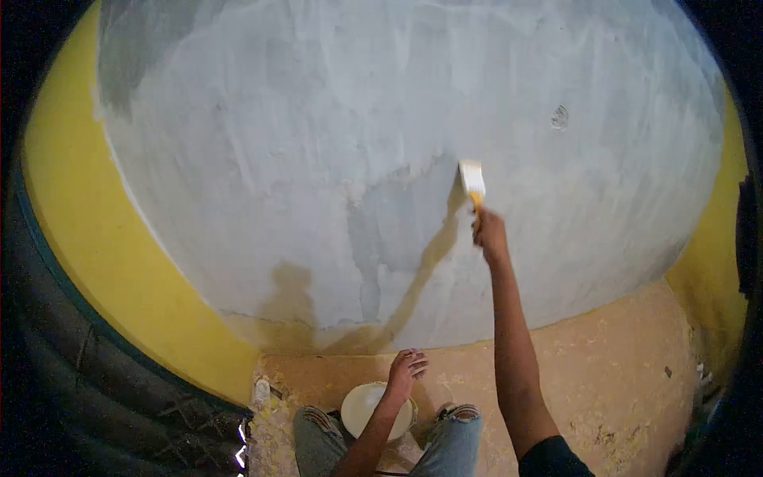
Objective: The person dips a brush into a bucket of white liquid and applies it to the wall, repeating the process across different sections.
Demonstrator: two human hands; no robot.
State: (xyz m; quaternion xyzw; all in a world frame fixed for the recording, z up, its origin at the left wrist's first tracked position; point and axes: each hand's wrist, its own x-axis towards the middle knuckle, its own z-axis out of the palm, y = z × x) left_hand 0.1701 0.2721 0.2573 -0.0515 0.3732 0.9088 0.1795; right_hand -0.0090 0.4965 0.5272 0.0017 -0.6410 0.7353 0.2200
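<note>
My right hand [490,233] is closed round the orange-yellow handle of a paintbrush [472,180]. The pale bristles point upward against the grey wall [302,175], which is coated with streaky whitish paint. A darker, uneven patch shows to the left of the brush. My left hand [407,372] hovers over the right side of a round bucket [345,415] of pale white liquid, its fingers apart and slightly bent, with nothing seen in them. The bucket sits on the floor between my knees, partly hidden by my left forearm.
Yellow wall strips [119,215] border the grey area on both sides. The tan floor [588,366] carries scattered flakes and debris. A dark ridged surface [103,358] fills the lower left. My shadow falls on the wall, and a small round mark [559,118] shows at upper right.
</note>
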